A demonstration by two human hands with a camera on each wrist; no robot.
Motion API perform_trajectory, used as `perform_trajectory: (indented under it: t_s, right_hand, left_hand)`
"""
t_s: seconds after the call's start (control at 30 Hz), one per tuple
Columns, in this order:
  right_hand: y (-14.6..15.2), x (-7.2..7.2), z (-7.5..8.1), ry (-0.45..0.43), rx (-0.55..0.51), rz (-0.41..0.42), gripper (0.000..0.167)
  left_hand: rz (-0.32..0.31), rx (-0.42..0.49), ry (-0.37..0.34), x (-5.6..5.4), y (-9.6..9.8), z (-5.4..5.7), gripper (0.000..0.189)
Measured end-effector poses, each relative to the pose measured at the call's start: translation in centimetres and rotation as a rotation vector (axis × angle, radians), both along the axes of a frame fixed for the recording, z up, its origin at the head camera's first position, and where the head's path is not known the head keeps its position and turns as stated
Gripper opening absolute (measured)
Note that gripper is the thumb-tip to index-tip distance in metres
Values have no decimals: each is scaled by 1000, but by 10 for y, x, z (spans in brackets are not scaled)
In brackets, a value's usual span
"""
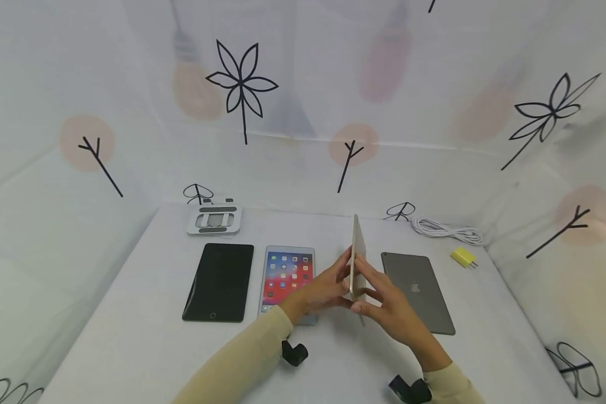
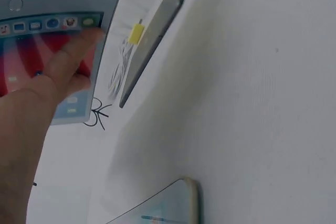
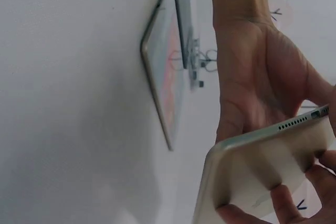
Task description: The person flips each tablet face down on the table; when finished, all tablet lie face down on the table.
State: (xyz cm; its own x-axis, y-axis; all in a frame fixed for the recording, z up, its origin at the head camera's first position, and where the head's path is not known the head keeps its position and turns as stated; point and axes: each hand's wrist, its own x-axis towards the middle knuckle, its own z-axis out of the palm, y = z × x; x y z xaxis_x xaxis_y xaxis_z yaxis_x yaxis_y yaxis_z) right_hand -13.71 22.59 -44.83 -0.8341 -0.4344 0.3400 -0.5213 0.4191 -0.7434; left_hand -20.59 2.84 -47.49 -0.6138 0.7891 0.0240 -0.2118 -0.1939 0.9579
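A gold-backed tablet (image 1: pixel 360 238) stands on edge above the table, held between my two hands. My left hand (image 1: pixel 325 289) is on its screen side; in the left wrist view its fingers (image 2: pixel 76 51) press on the lit screen with app icons. On the back side is my right hand (image 1: pixel 391 306), fingertips spread over the gold back (image 3: pixel 252 174) and thumb by the near edge. The right wrist view shows the speaker holes and charging port along that edge. Just left of the hands lies a lit tablet (image 1: pixel 288 275), partly covered by the left forearm.
A black-screened tablet (image 1: pixel 219 283) lies at left, a grey tablet (image 1: pixel 419 292) face down at right. Farther back are a white folding stand (image 1: pixel 214 219), a coiled white cable (image 1: pixel 446 230) and a yellow charger plug (image 1: pixel 463 257). Patterned fabric walls surround the table.
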Motion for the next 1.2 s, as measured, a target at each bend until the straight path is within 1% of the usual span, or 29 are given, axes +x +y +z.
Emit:
perform_trajectory:
  t_s: [0.1, 0.17, 0.23, 0.3, 0.4, 0.47, 0.57, 0.63, 0.7, 0.8, 0.87, 0.93, 1.0, 1.1, 1.2]
  right_hand:
    - [-4, 2, 3, 47, 76, -39, 92]
    - [-6, 3, 4, 67, 108, -59, 91]
    - [-8, 3, 4, 78, 128, -69, 90]
    - [-9, 2, 3, 62, 122, -67, 88]
    - [-6, 0, 1, -41, 107, -89, 91]
    - [-3, -2, -1, -142, 85, -115, 96]
    - [3, -4, -3, -291, 47, -153, 104]
    - [6, -5, -5, -356, 9, -165, 104]
    - [8, -5, -5, -396, 0, -189, 106]
    - [11, -4, -4, -401, 32, -239, 109]
    - [12, -5, -3, -386, 63, -264, 112]
    - [13, -5, -3, -363, 84, -276, 113]
    - [14, -6, -4, -337, 97, -283, 113]
    - [15, -6, -6, -305, 104, -289, 114]
    - [16, -7, -7, -285, 104, -294, 114]
  left_hand:
    - [-22, 79, -26, 0, -2, -1, 119]
    - [-33, 128, -52, 0, -3, -1, 117]
    - [-34, 165, -83, 0, -4, -1, 115]
    - [-18, 197, -119, 1, -5, 1, 113]
    - [22, 225, -151, 4, -6, 4, 103]
    - [56, 238, -170, 5, -7, 4, 97]
    - [96, 251, -196, 6, -9, 5, 94]
    - [107, 253, -209, 7, -10, 6, 93]
    - [99, 258, -207, 6, -12, 6, 92]
    - [72, 246, -163, 3, -15, 7, 91]
    - [61, 215, -110, 1, -18, 8, 90]
    - [62, 165, -52, 0, -19, 10, 90]
    - [77, 99, 8, 0, -21, 13, 92]
    - [126, 10, 91, 0, -23, 17, 98]
    - [169, -42, 138, 0, -24, 19, 103]
